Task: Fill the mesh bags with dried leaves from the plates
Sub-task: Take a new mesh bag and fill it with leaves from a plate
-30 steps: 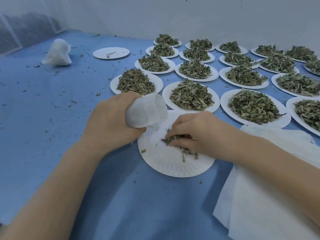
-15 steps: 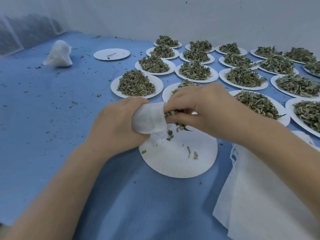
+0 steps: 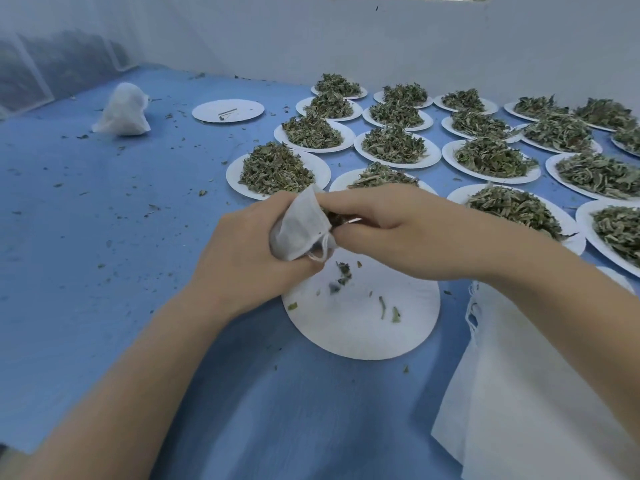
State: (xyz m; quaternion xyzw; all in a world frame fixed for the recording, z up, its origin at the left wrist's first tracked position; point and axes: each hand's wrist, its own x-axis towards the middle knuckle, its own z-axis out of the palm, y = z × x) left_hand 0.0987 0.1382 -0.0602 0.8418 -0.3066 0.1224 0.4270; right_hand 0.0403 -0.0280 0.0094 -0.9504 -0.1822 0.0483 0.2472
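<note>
Holding a small white mesh bag (image 3: 299, 228) up off the blue surface (image 3: 104, 271), left hand (image 3: 242, 258) wrapped tight around its body, mouth of the bag turned to the right. Pushing dried leaves (image 3: 334, 216) in at that mouth with the right hand (image 3: 398, 230), fingertips pinched on a little clump right at the bag's open edge. White drawstring loops hanging under the bag's rim, just over the near plate (image 3: 363, 327).

Sitting right below both hands, that near plate: almost bare, only a few leaf bits on it, front edge round and close to the body. Lying flat at the right, a stack of white cloth bags (image 3: 519, 393), its left edge just beside the near plate and running down to the bottom of the view, partly under the right arm.

Spread behind the hands, many full plates (image 3: 277, 168) heaped with leaves, packed rim to rim in rows out to the far right, with the far wall close behind the last row. Little room to move back there. Set apart at the far left of the rows, one nearly bare plate (image 3: 228, 110) with a twig or two.

Lots of open blue surface on the left, dotted with crumbs only. Standing far back on that side, well apart from everything, a filled bag (image 3: 123, 110), near the netted corner.
</note>
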